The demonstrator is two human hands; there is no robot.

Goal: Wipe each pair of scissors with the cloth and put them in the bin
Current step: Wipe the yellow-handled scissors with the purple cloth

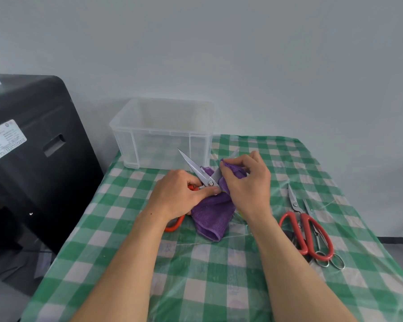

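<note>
A person stands at a table [219, 287] covered with a green and white checked cloth under clear plastic. The left hand [179, 196] is closed around the handle end of a pair of orange-handled scissors [201, 174], thumb pressed near the pivot screw. The blades are spread open in a V, one pointing up and left toward the far edge. The right hand [244, 180] pinches a purple cloth [213, 212] around the other blade, fingers curled shut on the fabric. The rest of the cloth hangs down and rests on the table, near its middle.

A clear plastic bin [161, 133] sits at the far left corner of the table, just beyond the raised blade tip. Near the right edge lie red-handled scissors [305, 231], with a small metal pair [323, 247] partly beneath them. A black machine [33, 154] with a white label stands off the table's left side, against a plain pale wall.
</note>
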